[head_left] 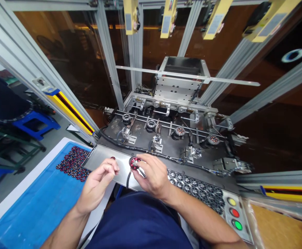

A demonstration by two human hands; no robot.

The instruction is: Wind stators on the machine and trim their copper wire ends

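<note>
The right hand (154,175) is holding a red-and-black part (134,163) between thumb and fingers, above the left half of the shelf (97,156). The left hand (97,184) is hovering over the shelf's front edge, its fingers curling narrow; whether they are gripping the red piece (113,158) showing just beyond them, I cannot tell. Dark rings (198,188) are crowding the shelf's right half, 3 buttons (234,212) are sitting at its right end, and red coils (74,163) are bunching at the blue mat's (40,202) far right corner.

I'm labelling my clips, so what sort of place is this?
Probably a factory workshop: there's a machine inside a metal frame, a row of coloured buttons, and many small round parts.
</note>
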